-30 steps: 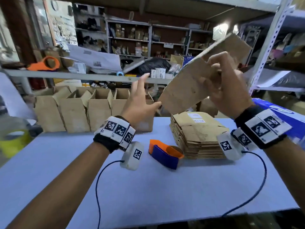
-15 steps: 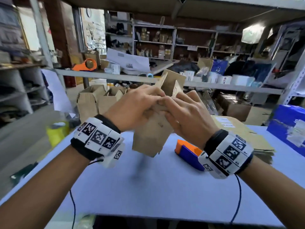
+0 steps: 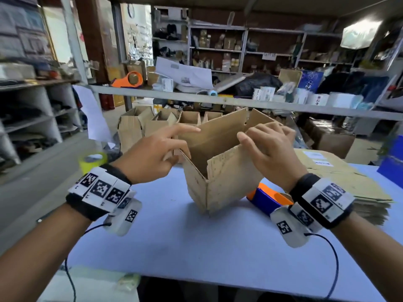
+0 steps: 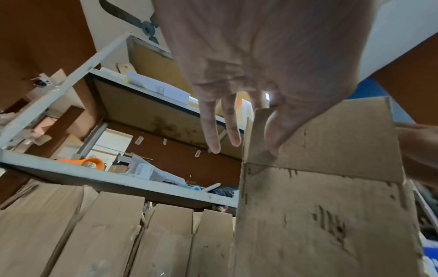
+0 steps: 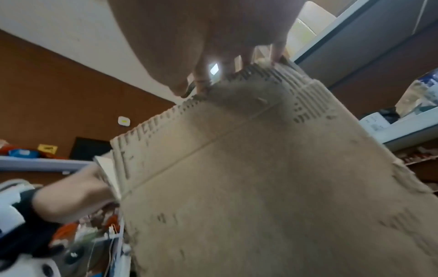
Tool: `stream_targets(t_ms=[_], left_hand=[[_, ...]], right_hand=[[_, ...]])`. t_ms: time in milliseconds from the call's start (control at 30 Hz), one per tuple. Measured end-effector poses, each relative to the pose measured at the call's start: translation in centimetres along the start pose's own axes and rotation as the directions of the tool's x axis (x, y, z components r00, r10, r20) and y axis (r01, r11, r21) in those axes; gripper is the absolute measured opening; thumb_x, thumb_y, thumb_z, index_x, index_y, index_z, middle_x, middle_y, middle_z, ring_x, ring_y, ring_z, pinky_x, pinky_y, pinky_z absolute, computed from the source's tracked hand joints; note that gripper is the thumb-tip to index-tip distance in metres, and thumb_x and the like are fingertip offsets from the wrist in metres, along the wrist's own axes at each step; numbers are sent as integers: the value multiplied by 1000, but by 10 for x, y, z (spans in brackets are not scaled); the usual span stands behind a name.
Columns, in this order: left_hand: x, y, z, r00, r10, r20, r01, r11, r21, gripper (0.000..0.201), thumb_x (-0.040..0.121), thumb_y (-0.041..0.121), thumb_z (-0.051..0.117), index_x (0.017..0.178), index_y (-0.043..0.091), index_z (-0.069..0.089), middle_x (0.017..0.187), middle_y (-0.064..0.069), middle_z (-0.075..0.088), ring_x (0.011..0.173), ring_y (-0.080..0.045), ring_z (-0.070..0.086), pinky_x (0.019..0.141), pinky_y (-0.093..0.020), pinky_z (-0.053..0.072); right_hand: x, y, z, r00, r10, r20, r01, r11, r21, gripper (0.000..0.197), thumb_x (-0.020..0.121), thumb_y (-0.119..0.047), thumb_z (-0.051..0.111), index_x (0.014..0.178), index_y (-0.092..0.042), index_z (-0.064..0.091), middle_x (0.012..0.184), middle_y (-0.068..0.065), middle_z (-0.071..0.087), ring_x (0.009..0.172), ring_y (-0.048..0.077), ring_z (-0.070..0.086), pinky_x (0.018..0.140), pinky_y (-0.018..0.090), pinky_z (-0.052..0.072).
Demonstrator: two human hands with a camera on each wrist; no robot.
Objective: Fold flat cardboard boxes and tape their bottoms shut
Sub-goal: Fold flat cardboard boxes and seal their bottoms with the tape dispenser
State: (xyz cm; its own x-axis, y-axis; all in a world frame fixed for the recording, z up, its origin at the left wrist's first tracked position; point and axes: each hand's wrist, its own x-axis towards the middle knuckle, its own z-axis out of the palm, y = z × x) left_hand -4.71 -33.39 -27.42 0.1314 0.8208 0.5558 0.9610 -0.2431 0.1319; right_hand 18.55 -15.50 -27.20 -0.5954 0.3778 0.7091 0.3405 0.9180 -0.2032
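Note:
A brown cardboard box [image 3: 226, 179] stands on the blue table [image 3: 196, 247], opened into a square tube with its flaps up. My left hand [image 3: 152, 155] holds the left flap: in the left wrist view the thumb [image 4: 275, 135] lies on the flap's outside, the index finger goes behind it, and the other fingers hang straight. My right hand [image 3: 270, 147] curls over the top edge of the near right flap [image 5: 237, 105]. The box [image 4: 327, 215] fills the right of the left wrist view. An orange and blue tape dispenser [image 3: 266, 199] lies just behind my right wrist.
A stack of flat boxes [image 3: 340, 177] lies at the right on the table. A row of folded boxes [image 3: 139, 125] stands along the far edge under a grey shelf rail [image 3: 218, 101]. A yellow tape roll [image 3: 92, 161] sits at left, a blue carton [image 3: 392, 162] at far right.
The flat box that my right hand held up at the right came down to the middle. Both hands took hold of it and spread it into an open tube on the table.

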Motion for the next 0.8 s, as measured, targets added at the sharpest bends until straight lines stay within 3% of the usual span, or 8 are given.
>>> stream_targets(t_ms=[167, 233, 333, 400, 500, 600, 667, 800], left_hand=[[2, -11, -3, 973, -141, -184, 121, 986, -116, 18, 83, -6, 60, 81, 11, 66, 134, 17, 58, 116, -6, 57, 88, -40, 54], [7, -9, -1, 956, -195, -220, 173, 978, -114, 20, 82, -7, 54, 77, 9, 63, 128, 16, 61, 109, -2, 57, 76, -31, 51], [9, -5, 0, 940, -235, -247, 207, 969, -135, 22, 81, -9, 49, 74, 10, 58, 124, 12, 63, 83, 17, 53, 63, -9, 36], [7, -3, -4, 939, -228, -259, 190, 968, -164, 29, 82, -8, 48, 74, 18, 59, 126, 8, 62, 93, 19, 52, 73, -3, 36], [0, -4, 1, 943, -281, -181, 245, 950, -194, 31, 86, -8, 46, 86, 19, 61, 128, 2, 58, 118, 2, 51, 95, -23, 40], [-12, -2, 21, 926, -377, 18, 361, 871, -333, 36, 103, 5, 35, 116, 30, 57, 109, -4, 63, 80, 2, 56, 73, -26, 44], [-18, -2, 29, 918, -392, 63, 367, 775, -514, 37, 110, 20, 31, 133, 40, 52, 120, 14, 63, 97, 3, 62, 76, -17, 51], [-14, -5, 30, 892, -425, 156, 417, 639, -646, 47, 109, 28, 24, 140, 58, 42, 134, 38, 50, 127, 1, 52, 83, -25, 57]], right_hand=[[3, -7, -8, 986, 91, -140, -66, 983, 172, 32, 89, -29, 75, 61, -17, 64, 105, -13, 69, 115, 18, 49, 103, 56, 36], [1, -10, -8, 970, 215, -113, -185, 955, 233, 9, 80, -23, 76, 79, -19, 67, 123, -9, 57, 126, 19, 41, 107, 53, 37], [-2, -15, -4, 942, 331, 59, -331, 878, 346, 43, 78, -19, 74, 118, -21, 58, 130, 0, 42, 123, 18, 47, 107, 42, 44], [-5, -16, -2, 932, 351, 89, -356, 840, 410, 48, 80, -19, 73, 124, -23, 53, 130, -1, 46, 117, 13, 55, 101, 39, 50], [-11, -16, 5, 951, 299, 76, -298, 828, 475, 43, 83, -21, 77, 120, -24, 55, 125, -7, 59, 95, -1, 68, 84, 21, 56], [-16, -17, 16, 957, 269, 110, -286, 809, 513, 35, 86, -30, 81, 113, -24, 60, 112, -10, 70, 88, -9, 67, 70, 7, 48], [-18, -15, 21, 954, 279, 112, -293, 783, 548, 31, 86, -35, 81, 108, -24, 62, 104, -11, 74, 94, -5, 68, 73, 11, 50], [-26, -4, 25, 925, 351, 146, -356, 665, 657, 33, 86, -35, 81, 111, -21, 65, 111, -9, 72, 96, -2, 69, 76, 13, 50]])
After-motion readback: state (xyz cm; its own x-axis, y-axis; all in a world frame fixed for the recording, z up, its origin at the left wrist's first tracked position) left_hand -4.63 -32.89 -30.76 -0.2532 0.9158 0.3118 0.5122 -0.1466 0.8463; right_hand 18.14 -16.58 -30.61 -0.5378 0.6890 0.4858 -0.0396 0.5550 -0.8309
